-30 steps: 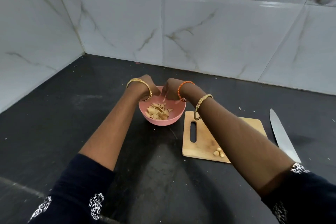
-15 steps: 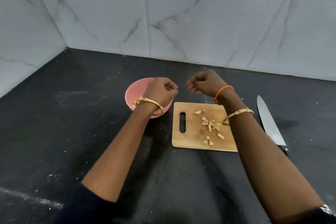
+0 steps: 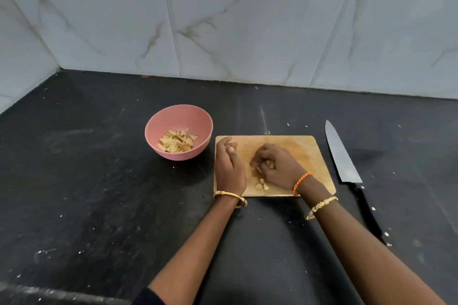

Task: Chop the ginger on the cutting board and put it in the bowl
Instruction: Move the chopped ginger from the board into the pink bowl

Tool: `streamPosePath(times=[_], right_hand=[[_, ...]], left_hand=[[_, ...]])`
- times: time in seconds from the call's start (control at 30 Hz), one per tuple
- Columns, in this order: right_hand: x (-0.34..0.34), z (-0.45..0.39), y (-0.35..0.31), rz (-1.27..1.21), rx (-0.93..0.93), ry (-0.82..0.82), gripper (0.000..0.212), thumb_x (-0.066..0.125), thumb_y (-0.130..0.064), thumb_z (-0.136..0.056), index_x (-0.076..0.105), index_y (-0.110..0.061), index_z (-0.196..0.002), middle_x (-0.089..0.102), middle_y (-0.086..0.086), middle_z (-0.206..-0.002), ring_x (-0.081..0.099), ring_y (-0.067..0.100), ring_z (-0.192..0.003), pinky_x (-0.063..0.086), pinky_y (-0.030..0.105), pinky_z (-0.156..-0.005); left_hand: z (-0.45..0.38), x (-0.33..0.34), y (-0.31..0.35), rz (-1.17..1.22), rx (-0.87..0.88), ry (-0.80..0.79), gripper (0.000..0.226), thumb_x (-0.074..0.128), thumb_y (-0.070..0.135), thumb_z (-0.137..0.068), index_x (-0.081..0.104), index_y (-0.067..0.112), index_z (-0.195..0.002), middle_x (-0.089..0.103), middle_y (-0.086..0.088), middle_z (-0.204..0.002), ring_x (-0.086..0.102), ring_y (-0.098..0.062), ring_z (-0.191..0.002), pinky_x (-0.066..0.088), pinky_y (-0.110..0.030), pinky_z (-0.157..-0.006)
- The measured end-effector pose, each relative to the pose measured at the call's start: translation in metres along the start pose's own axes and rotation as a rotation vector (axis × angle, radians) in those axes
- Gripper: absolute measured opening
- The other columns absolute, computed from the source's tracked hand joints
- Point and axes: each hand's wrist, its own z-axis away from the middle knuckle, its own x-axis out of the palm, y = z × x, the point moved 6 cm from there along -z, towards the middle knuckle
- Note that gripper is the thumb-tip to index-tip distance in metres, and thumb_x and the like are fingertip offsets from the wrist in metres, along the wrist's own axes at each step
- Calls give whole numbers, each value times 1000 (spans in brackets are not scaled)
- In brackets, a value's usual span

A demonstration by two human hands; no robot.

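right hand (image 3: pixel 275 166) curls its fingers round ginger bits (image 3: pixel 261 184) on the board (image 3: pixel 307 153); left hand (image 3: pixel 229 166) loosely curled, empty. bits look light, firm, best scooped.

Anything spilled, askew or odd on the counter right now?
Minor only: pale scraps lie scattered on the black countertop beyond the wooden cutting board. The pink bowl stands upright, and the black-handled chef's knife lies flat right of the board.
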Motion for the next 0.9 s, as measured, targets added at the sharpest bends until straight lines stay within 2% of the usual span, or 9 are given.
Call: streamPosePath(times=[0.07,0.2,0.3,0.37,0.43,0.53,0.6,0.73,0.9], right_hand=[[-5,13,1,16,-39,103,17,60,-13,-82,72,-10,-94,63,5,-103,52,17,-102,35,19,-89],[14,31,-10,225,-184,123,42,56,-46,-79,64,-18,-109,57,5,-118,48,19,-111,34,33,-100],[19,30,7,315,-112,110,52,45,-59,-82,59,-26,-120,48,6,-130,43,23,-121,26,41,-106],[8,26,23,284,-16,130,57,39,-64,-82,59,-31,-124,45,6,-136,41,25,-126,26,43,-106],[0,23,34,207,64,120,67,38,-68,-78,55,-31,-130,43,7,-139,41,27,-128,28,42,-107],[-9,22,37,118,110,163,80,53,-68,-73,48,-20,-136,47,7,-134,44,26,-124,35,38,-107],[-14,28,40,138,192,189,85,62,-67,-72,44,-17,-138,45,5,-132,41,24,-123,36,36,-105],[-14,35,49,70,301,115,85,66,-57,-75,38,-11,-141,39,5,-137,35,22,-129,32,32,-108],[-1,19,28,-12,183,58,65,60,-35,-88,38,-6,-142,34,6,-147,35,21,-135,25,26,-113]], left_hand=[[1,-3,3,61,17,49,25,33,14,-96,50,10,-114,62,-2,-103,60,-15,-98,44,-25,-84],[2,-4,0,124,25,74,32,32,28,-89,52,13,-110,64,1,-97,61,-13,-93,47,-27,-83],[2,-2,-2,64,40,41,30,32,27,-89,53,13,-105,64,2,-94,61,-13,-92,45,-21,-81],[2,-1,-2,32,65,22,27,33,24,-88,56,14,-98,64,3,-92,61,-11,-90,43,-13,-77],[2,0,-2,10,71,8,25,36,18,-88,60,14,-92,65,3,-91,60,-9,-89,43,-16,-78],[-1,1,1,-78,39,-67,23,44,5,-90,64,11,-98,64,-1,-101,60,-13,-97,48,-26,-88],[-6,7,7,-258,57,-235,25,52,5,-88,63,9,-110,59,-5,-115,57,-18,-108,45,-29,-96],[-11,19,7,-637,-30,-575,73,81,21,-68,48,9,-132,46,-8,-129,48,-24,-120,38,-36,-106],[-13,26,7,-706,-59,-608,82,90,23,-53,54,8,-126,50,-10,-123,53,-25,-113,43,-36,-101]])
